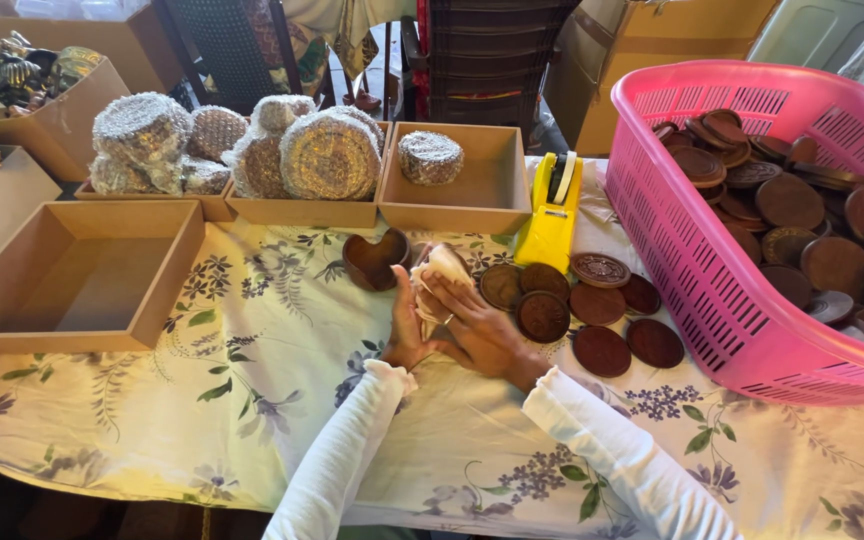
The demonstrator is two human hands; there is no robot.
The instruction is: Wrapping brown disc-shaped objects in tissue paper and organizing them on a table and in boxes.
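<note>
white-sleeved forearms rise from the bottom edge and meet over the flowered cloth on the desk (152,400). both hands close on a small pale wrapped bundle (439,272), standing roughly upright on the cloth, its long axis pointing up and away from the camera. left hand (407,325) stands on edge, fingers up against the bundle's near left side; right hand (477,335) lies flatter, fingers reaching left across its front, each grip curled partly shut around it. just left sits a dark wooden heart-shaped bowl (372,260). right of the hands lie round carved brown discs (572,305), then a yellow tape dispenser (552,215) and a pink basket (692,260) holding more discs.
</note>
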